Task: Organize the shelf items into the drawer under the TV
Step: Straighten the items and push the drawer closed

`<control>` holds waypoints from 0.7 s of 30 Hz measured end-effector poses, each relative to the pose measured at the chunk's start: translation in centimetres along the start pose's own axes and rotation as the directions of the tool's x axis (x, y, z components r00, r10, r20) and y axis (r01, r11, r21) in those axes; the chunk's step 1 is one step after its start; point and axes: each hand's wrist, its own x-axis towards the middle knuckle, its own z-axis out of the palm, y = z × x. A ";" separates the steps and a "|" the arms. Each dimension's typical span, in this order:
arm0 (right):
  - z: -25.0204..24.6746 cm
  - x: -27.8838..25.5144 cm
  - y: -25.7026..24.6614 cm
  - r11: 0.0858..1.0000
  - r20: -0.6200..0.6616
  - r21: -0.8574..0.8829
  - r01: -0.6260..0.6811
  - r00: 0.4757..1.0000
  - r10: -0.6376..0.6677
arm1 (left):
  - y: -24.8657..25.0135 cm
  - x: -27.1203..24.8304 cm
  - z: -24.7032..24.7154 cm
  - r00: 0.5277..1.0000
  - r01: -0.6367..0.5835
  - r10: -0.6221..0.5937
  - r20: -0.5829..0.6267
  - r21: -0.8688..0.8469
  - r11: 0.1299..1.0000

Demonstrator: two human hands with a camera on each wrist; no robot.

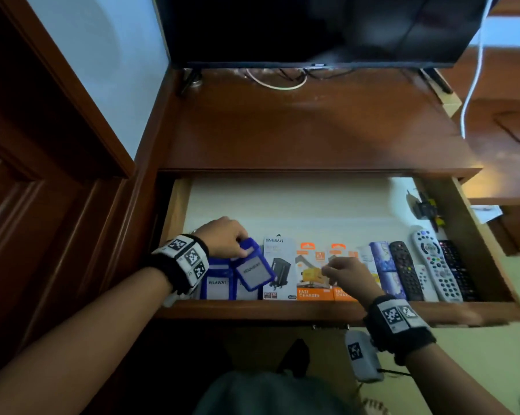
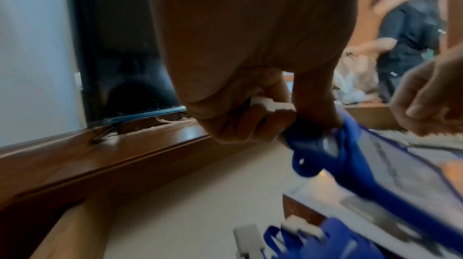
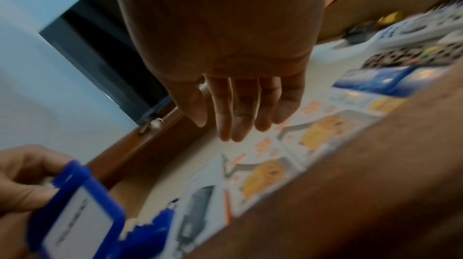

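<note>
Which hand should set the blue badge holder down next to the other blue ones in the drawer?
Left. The left hand already pinches the blue plastic badge holder by its top, right above the other blue badge holders at the wooden drawer's left end. The right hand hovers empty over the orange charger boxes.

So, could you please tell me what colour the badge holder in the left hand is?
Blue, with a pale insert; the badge holder shows best in the head view.

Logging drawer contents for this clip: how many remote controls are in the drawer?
4, side by side at the right end of the drawer: black remote, small white remote, large grey remote, rightmost dark remote. Others could be hidden.
</note>
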 end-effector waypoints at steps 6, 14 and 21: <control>-1.1 -1.1 5.6 0.977 -0.058 -0.206 -0.061 0.997 0.050 | 1.4 1.6 3.7 0.994 0.039 -0.069 0.084 0.320 0.947; -0.1 -1.3 7.6 0.988 -0.135 -0.151 -0.024 0.991 0.003 | 2.4 2.2 5.9 0.996 0.084 -0.090 -0.011 0.483 0.872; 1.4 -2.4 7.1 0.913 -0.160 -0.407 -0.020 0.986 -0.050 | 3.9 2.5 6.5 0.994 0.103 -0.103 -0.034 0.600 0.793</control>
